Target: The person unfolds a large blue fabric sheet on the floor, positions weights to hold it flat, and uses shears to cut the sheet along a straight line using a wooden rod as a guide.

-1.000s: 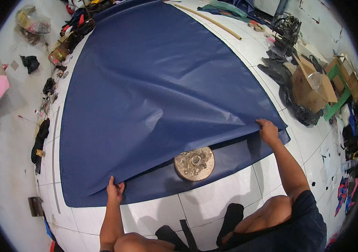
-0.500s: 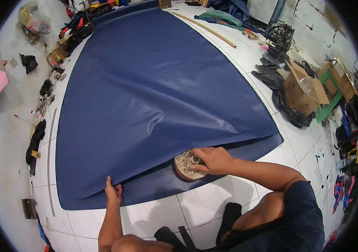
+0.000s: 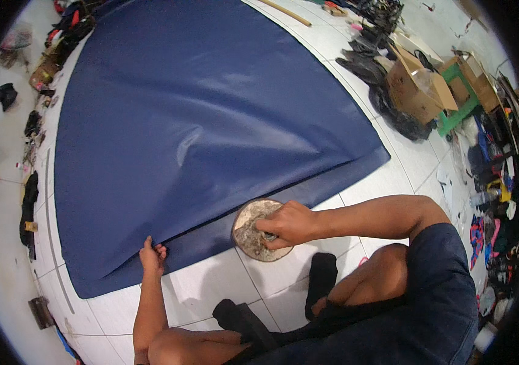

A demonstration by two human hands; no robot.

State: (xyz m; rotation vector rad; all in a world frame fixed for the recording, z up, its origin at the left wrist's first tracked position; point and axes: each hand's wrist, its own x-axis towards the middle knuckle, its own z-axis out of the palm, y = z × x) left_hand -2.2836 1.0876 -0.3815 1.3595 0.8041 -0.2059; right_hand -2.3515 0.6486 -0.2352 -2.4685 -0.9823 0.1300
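Observation:
A large dark blue plastic-coated sheet (image 3: 211, 115) lies doubled on the floor, its upper layer creased in the middle. With my left hand (image 3: 152, 255) I pinch the near edge of that upper layer, thumb on top, lifting it slightly. Part of the lower layer (image 3: 202, 247) shows beneath. My right hand (image 3: 290, 225) is closed around the middle of a round, stained, blotchy disc-shaped block (image 3: 248, 243); the grip hides most of its centre. The disc overlaps the near edge of the sheet and the white tiles.
White floor tiles (image 3: 284, 277) surround the sheet. A cardboard box (image 3: 414, 88), black plastic bags (image 3: 402, 118) and a green frame-like piece (image 3: 457, 100) crowd the right side. Small clutter lines the left wall. A long wooden stick (image 3: 287, 12) lies at the far edge. My feet rest in front.
My right hand has drawn the round block out from between the two layers, toward me and slightly left. My left hand still holds the upper edge. The view has shifted.

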